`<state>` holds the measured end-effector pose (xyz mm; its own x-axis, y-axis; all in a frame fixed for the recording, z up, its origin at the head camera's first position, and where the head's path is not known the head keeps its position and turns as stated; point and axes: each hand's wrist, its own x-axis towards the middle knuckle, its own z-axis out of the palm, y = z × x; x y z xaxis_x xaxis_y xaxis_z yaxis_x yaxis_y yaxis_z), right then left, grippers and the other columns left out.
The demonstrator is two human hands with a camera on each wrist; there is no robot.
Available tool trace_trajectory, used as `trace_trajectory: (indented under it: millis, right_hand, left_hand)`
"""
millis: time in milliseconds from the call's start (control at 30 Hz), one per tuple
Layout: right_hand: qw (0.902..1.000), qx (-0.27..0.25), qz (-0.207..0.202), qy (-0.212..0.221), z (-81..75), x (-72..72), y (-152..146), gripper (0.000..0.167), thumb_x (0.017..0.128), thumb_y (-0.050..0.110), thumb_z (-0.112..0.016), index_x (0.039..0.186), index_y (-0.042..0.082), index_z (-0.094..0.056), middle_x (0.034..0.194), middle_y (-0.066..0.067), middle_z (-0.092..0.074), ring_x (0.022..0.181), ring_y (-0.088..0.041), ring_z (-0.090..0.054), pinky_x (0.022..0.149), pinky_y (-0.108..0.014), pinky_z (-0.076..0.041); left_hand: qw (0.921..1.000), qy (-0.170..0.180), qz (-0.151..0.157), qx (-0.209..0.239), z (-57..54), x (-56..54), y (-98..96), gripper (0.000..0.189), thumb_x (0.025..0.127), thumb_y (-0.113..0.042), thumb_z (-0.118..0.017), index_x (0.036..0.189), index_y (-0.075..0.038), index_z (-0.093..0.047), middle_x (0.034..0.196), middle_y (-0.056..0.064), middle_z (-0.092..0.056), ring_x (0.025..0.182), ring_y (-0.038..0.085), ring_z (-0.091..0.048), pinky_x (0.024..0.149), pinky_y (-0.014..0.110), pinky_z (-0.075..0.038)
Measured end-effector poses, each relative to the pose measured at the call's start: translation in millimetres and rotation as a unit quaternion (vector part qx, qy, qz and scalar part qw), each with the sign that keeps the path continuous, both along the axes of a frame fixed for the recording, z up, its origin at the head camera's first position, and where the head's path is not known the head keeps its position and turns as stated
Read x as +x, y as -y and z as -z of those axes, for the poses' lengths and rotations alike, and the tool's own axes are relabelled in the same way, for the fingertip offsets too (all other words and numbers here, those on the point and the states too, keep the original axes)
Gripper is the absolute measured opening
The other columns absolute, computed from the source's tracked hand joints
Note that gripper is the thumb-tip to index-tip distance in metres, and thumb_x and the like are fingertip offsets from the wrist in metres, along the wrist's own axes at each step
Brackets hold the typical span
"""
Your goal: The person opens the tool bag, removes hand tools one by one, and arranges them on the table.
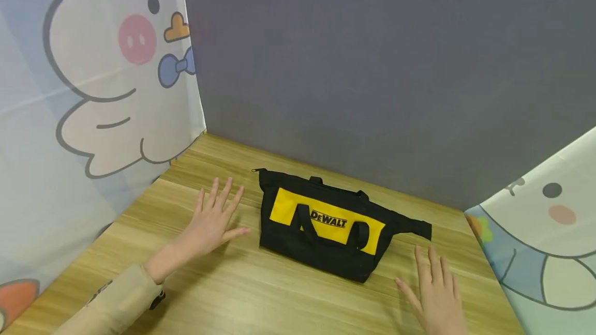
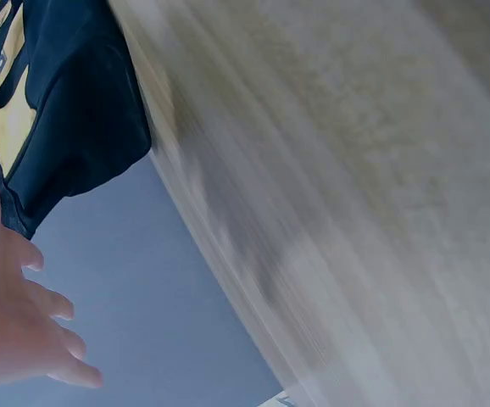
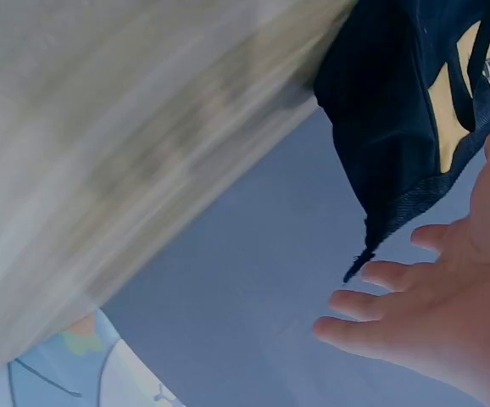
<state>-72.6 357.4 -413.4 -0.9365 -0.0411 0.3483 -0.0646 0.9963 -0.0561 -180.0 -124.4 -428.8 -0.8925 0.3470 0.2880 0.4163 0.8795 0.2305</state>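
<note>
A black tool bag with a yellow DEWALT panel stands on the wooden table. Its top is drawn together, with a zipper pull at the left end and a dark flap jutting out on the right. Two strap handles hang over the front panel. To the left of the bag is my left hand, fingers spread and holding nothing. My right hand is by the bag's right end, fingers extended and likewise bare. Both wrist views show the bag's dark side beyond the fingers.
A grey panel rises along the table's back edge. Cartoon-printed cloth hangs at the left and the right, bordering the tabletop on both sides.
</note>
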Motion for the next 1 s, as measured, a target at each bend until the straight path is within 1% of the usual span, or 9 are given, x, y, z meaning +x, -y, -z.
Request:
trace_trajectory:
  millis: [100, 200, 333, 467, 600, 667, 767, 833, 1000]
  right_hand:
    - [0.9963, -0.005, -0.046, -0.073, -6.6, -10.7, 2, 0.081, 0.091, 0.052, -0.064, 0.146, -0.003, -0.042, 0.144, -0.035, -0.041, 0.123, -0.057, -0.04, 0.094, -0.07, -0.036]
    - [0.9826, -0.016, -0.105, -0.152, -15.9, -25.2, 7, 0.079, 0.096, 0.058, -0.052, 0.137, -0.009, -0.051, 0.133, -0.036, -0.051, 0.114, -0.054, -0.049, 0.09, -0.066, -0.042]
    - [0.9688, -0.031, -0.152, -0.193, -28.9, -41.3, 13, 0.078, 0.1, 0.059, -0.04, 0.129, -0.012, -0.055, 0.125, -0.033, -0.057, 0.106, -0.052, -0.054, 0.086, -0.062, -0.044]
    - [0.9686, -0.036, -0.165, -0.183, -37.8, -53.8, 21, 0.057, 0.095, 0.037, -0.065, 0.127, -0.011, -0.057, 0.124, -0.031, -0.059, 0.109, -0.05, -0.054, 0.091, -0.06, -0.042]
    - [0.9718, -0.033, -0.171, -0.159, -44.7, -65.8, 33, 0.056, 0.077, 0.013, -0.081, 0.124, -0.009, -0.059, 0.123, -0.029, -0.06, 0.113, -0.047, -0.054, 0.093, -0.06, -0.042]
    - [0.9721, -0.028, -0.175, -0.153, -48.2, -72.1, 40, 0.057, 0.074, 0.01, -0.083, 0.123, -0.008, -0.06, 0.122, -0.027, -0.061, 0.113, -0.046, -0.055, 0.092, -0.06, -0.044]
    - [0.9706, -0.026, -0.189, -0.147, -53.6, -82.4, 53, 0.054, 0.075, 0.011, -0.083, 0.122, -0.006, -0.062, 0.12, -0.023, -0.064, 0.11, -0.042, -0.058, 0.091, -0.057, -0.047]
    - [0.9684, -0.024, -0.202, -0.144, -57.0, -89.6, 62, 0.052, 0.076, 0.012, -0.082, 0.122, -0.004, -0.063, 0.119, -0.02, -0.065, 0.109, -0.039, -0.059, 0.09, -0.054, -0.049]
    - [0.9598, -0.02, -0.242, -0.141, -63.5, -108.7, 85, 0.048, 0.078, 0.014, -0.081, 0.12, -0.002, -0.064, 0.117, -0.018, -0.067, 0.106, -0.037, -0.061, 0.088, -0.053, -0.051]
  left_hand:
    - [0.9997, -0.003, 0.005, 0.023, -2.3, -5.8, 0.7, 0.096, 0.089, -0.06, -0.06, 0.158, -0.005, -0.022, 0.163, 0.027, -0.012, 0.149, 0.054, -0.011, 0.113, 0.073, -0.018]
    - [0.9965, -0.001, 0.02, 0.081, -4.6, -14.2, -0.2, 0.093, 0.089, -0.051, -0.067, 0.155, 0.001, -0.027, 0.157, 0.03, -0.028, 0.144, 0.053, -0.029, 0.109, 0.068, -0.031]
    - [0.9839, 0.028, 0.031, 0.174, -9.3, -26.4, -3.2, 0.084, 0.09, -0.042, -0.07, 0.149, 0.007, -0.035, 0.149, 0.031, -0.043, 0.136, 0.05, -0.043, 0.108, 0.063, -0.039]
    - [0.9713, 0.057, 0.021, 0.23, -13.8, -36.3, -5.7, 0.075, 0.092, -0.038, -0.068, 0.145, 0.008, -0.04, 0.144, 0.03, -0.049, 0.131, 0.047, -0.049, 0.106, 0.06, -0.042]
    - [0.9593, 0.082, 0.023, 0.269, -16.7, -44.4, -7.4, 0.069, 0.092, -0.036, -0.069, 0.142, 0.007, -0.045, 0.139, 0.028, -0.054, 0.124, 0.045, -0.055, 0.099, 0.054, -0.05]
    - [0.9513, 0.098, 0.03, 0.291, -18.0, -48.3, -8.6, 0.068, 0.092, -0.035, -0.069, 0.141, 0.006, -0.046, 0.139, 0.028, -0.055, 0.123, 0.045, -0.056, 0.096, 0.053, -0.052]
    - [0.9409, 0.112, 0.041, 0.317, -18.4, -54.2, -11.0, 0.065, 0.092, -0.031, -0.07, 0.141, 0.005, -0.047, 0.138, 0.028, -0.055, 0.123, 0.045, -0.056, 0.096, 0.054, -0.052]
    - [0.9362, 0.119, 0.044, 0.328, -18.0, -58.2, -12.7, 0.063, 0.092, -0.028, -0.07, 0.14, 0.006, -0.047, 0.137, 0.028, -0.056, 0.123, 0.046, -0.056, 0.096, 0.054, -0.052]
    - [0.9304, 0.13, 0.048, 0.339, -18.5, -65.8, -17.6, 0.063, 0.091, -0.028, -0.072, 0.139, 0.005, -0.048, 0.136, 0.026, -0.058, 0.123, 0.044, -0.058, 0.097, 0.052, -0.052]
